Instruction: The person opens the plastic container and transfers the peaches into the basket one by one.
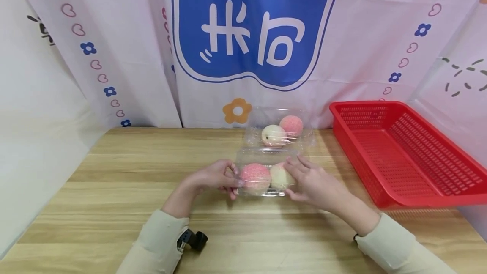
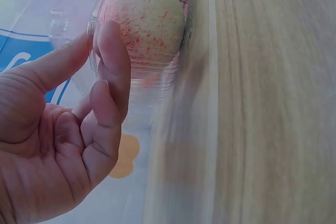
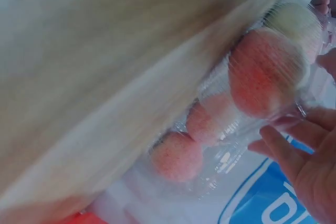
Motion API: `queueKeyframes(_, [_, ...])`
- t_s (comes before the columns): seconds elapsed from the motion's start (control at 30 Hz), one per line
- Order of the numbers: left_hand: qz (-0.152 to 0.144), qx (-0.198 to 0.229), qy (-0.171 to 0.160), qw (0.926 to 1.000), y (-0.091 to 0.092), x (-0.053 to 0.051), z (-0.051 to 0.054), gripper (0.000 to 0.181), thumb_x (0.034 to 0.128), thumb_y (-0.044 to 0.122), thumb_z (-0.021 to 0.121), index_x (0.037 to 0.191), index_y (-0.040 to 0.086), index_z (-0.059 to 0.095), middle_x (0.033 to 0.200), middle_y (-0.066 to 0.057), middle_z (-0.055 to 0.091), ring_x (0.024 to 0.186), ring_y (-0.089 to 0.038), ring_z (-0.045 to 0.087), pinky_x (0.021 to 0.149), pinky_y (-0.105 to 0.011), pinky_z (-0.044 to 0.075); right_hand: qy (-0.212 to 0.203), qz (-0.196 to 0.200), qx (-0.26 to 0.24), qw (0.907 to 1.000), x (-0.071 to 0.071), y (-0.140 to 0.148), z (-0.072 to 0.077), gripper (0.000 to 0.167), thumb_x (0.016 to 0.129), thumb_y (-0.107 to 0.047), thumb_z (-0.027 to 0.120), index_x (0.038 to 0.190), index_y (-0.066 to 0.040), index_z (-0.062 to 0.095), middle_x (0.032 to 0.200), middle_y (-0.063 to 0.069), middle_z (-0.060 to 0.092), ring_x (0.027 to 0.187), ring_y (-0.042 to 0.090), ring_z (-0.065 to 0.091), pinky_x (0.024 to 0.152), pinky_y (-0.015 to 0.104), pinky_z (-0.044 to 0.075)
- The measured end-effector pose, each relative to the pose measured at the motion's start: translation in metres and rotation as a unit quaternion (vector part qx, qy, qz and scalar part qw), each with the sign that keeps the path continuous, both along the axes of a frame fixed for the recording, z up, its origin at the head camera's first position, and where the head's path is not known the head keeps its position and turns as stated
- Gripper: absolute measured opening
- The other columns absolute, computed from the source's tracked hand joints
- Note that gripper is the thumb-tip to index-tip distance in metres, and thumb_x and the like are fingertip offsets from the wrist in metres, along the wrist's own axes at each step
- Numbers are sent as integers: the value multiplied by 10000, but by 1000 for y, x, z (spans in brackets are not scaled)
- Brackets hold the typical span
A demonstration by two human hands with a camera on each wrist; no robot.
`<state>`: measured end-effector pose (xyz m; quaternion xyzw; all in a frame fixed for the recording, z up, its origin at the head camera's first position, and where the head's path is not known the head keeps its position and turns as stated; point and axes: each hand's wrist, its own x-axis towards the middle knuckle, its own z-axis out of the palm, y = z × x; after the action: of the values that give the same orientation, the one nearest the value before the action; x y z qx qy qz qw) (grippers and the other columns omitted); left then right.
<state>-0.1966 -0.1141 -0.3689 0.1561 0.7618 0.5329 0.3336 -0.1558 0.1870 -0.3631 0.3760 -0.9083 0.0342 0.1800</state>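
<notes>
A clear plastic box (image 1: 276,194) lies on the table with a pink peach (image 1: 255,178) and a pale peach (image 1: 280,176) in it. At its left end my left hand (image 1: 218,177) pinches the plastic edge between thumb and forefinger, also seen close up in the left wrist view. My right hand (image 1: 316,183) holds the right end, thumb at the front and fingers toward the back, partly covering the pale peach. Just behind, more clear plastic (image 1: 253,132) encloses another pale peach (image 1: 274,135) and pink peach (image 1: 291,126). Whether the two plastic parts are joined, I cannot tell.
To the right stands a red plastic basket (image 1: 380,179) with slotted walls. A white curtain (image 1: 205,100) with a blue printed panel hangs along the back edge of the wooden table (image 1: 125,181).
</notes>
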Motion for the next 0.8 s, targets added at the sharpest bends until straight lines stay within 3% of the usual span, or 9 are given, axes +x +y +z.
queueKeyframes(0.27, [118, 120, -135, 9998, 3, 1, -1, 176, 952, -8, 598, 1037, 9, 444, 675, -26, 661, 575, -99, 658, 606, -208, 550, 299, 196, 806, 9961, 8, -4, 9, 520, 832, -175, 767, 1263, 74, 616, 1255, 265, 653, 1183, 394, 638, 908, 426, 582])
queueKeyframes(0.4, [106, 157, -140, 9997, 2, 0, -3, 176, 949, -33, 584, 1046, -1, 441, 684, -29, 662, 582, -102, 656, 625, -213, 563, 196, 259, 817, 9961, 9, -3, 11, 482, 833, -102, 737, 1265, 77, 616, 1260, 264, 651, 1180, 398, 639, 909, 436, 579])
queueKeyframes(0.67, [73, 188, -152, 9997, 4, 0, -3, 167, 950, -29, 588, 1021, 13, 443, 680, -25, 660, 580, -110, 654, 625, -218, 573, 232, 756, 955, 9923, 1, 3, 17, 459, 813, -48, 727, 1249, 63, 637, 1229, 238, 676, 1141, 376, 666, 846, 399, 604])
queueKeyframes(0.8, [125, 153, -111, 9997, 3, 1, -2, 182, 947, -22, 602, 1023, 10, 439, 674, -25, 657, 575, -114, 652, 627, -226, 572, -154, 913, 599, 9939, -2, 8, 22, 459, 811, -13, 726, 1258, 46, 638, 1240, 236, 671, 1171, 384, 648, 860, 412, 599])
